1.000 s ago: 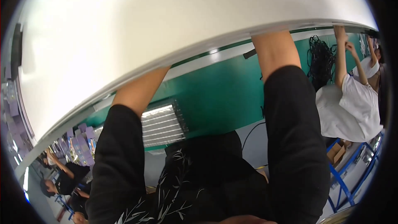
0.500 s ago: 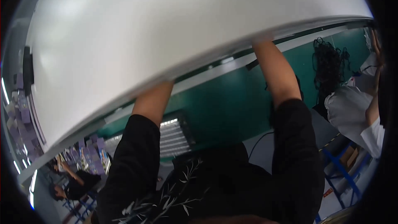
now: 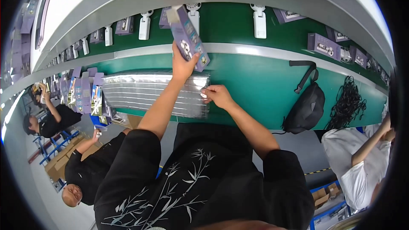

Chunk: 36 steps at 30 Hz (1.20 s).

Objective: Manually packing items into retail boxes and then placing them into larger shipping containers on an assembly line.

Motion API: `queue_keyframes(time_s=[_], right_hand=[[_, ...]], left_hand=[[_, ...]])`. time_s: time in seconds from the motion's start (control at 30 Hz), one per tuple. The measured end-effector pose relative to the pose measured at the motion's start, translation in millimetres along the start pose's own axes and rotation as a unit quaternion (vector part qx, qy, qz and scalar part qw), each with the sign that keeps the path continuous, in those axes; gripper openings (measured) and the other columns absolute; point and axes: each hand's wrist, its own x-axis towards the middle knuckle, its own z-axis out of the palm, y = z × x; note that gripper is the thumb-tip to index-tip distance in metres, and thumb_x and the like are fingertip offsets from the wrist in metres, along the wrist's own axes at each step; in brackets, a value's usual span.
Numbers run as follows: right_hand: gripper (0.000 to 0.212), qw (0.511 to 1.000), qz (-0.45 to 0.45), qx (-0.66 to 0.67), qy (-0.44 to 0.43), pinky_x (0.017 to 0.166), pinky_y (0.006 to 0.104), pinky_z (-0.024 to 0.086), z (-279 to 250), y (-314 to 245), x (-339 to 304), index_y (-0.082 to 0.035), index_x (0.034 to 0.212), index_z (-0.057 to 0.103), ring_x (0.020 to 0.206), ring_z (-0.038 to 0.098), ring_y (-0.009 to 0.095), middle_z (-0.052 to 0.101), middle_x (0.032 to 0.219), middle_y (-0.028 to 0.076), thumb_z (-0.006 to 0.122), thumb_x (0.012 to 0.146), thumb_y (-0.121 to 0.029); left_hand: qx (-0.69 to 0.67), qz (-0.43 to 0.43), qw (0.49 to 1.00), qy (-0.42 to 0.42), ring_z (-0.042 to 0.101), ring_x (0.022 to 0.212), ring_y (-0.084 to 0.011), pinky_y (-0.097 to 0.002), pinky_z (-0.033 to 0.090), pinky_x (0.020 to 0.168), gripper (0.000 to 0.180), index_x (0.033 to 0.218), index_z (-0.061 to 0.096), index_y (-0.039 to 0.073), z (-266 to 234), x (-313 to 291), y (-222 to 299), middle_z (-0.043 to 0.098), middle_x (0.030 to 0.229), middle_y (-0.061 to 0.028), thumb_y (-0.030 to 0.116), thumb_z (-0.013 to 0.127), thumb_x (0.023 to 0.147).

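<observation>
A tall purple printed box (image 3: 190,38), tilted, is in my left hand (image 3: 185,64), whose fingers are closed around its lower end. Below that hand lies a stack of clear, ribbed plastic packing sleeves (image 3: 145,96) on the green table. My right hand (image 3: 219,96) is at the right end of the stack, thumb and fingers pinched together on a small white piece (image 3: 203,95). What exactly that piece is, I cannot make out.
On the green shelf beyond stand white handheld devices (image 3: 260,23) and purple boxes (image 3: 324,46). A black waist bag (image 3: 306,108) and tangled black cords (image 3: 347,102) lie to the right. More boxes (image 3: 83,91) stand left. Co-workers (image 3: 91,157) sit on both sides.
Both hands, earlier hidden behind the white overhead panel's edge, now show above the table. The purple box is now in my left hand, and my right hand is at the plastic sleeves. The view has shifted.
</observation>
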Motion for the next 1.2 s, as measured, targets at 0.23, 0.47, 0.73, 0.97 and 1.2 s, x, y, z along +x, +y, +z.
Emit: queue_keyframes(time_s=[0.23,0.47,0.73,0.97,1.2], right_hand=[[0.033,0.911,-0.321,-0.097,0.241,0.051,0.0293,0.042,-53,-55,-49,-0.004,0.06,0.055,0.056,0.052,0.009,0.061,0.062,0.002,0.069,0.089,-0.01],[0.028,0.581,-0.391,-0.594,0.395,0.071,0.0415,0.052,-264,-205,59,-0.003,0.099,0.065,0.079,0.064,0.028,0.067,0.089,0.015,0.061,0.091,-0.029],[0.037,0.842,-0.399,-0.149,0.331,0.087,0.0415,0.051,-281,-208,76,-0.005,0.116,0.059,0.102,0.061,0.029,0.062,0.111,0.013,0.053,0.096,-0.035],[0.053,0.886,-0.276,0.155,0.339,0.097,0.0402,0.051,-251,-231,22,-0.008,0.127,0.056,0.118,0.056,0.026,0.059,0.123,0.012,0.048,0.097,-0.051],[0.052,0.803,0.01,0.227,0.551,0.091,0.0561,0.05,-305,-207,36,-0.016,0.128,0.049,0.111,0.058,0.035,0.057,0.121,0.012,0.065,0.09,-0.045]], left_hand=[[-0.073,0.026,0.995,0.063,0.055,0.119,-0.0277,-0.0386,0.044,0.102,0.109,0.15,0.021,0.001,0,-14,-18,0.053,0.132,-0.021,0.028,0.088,0.068],[0.003,-0.016,1.0,-0.008,0.057,0.118,-0.0325,-0.0415,0.046,0.1,0.112,0.148,0.026,0.002,0,-10,11,0.055,0.13,-0.0221,0.03,0.091,0.062],[0.144,0.061,0.987,-0.038,0.058,0.114,-0.04,-0.0457,0.048,0.096,0.106,0.144,0.033,0.002,11,-1,19,0.056,0.126,-0.0238,0.032,0.091,0.061],[0.34,0.194,0.901,-0.188,0.057,0.113,-0.0364,-0.0464,0.048,0.094,0.096,0.141,0.038,0.003,53,9,70,0.056,0.125,-0.0205,0.036,0.084,0.064],[0.32,0.432,0.802,-0.259,0.056,0.116,-0.037,-0.0454,0.048,0.096,0.091,0.145,0.038,0.01,147,88,107,0.055,0.13,-0.0187,0.037,0.08,0.069]])
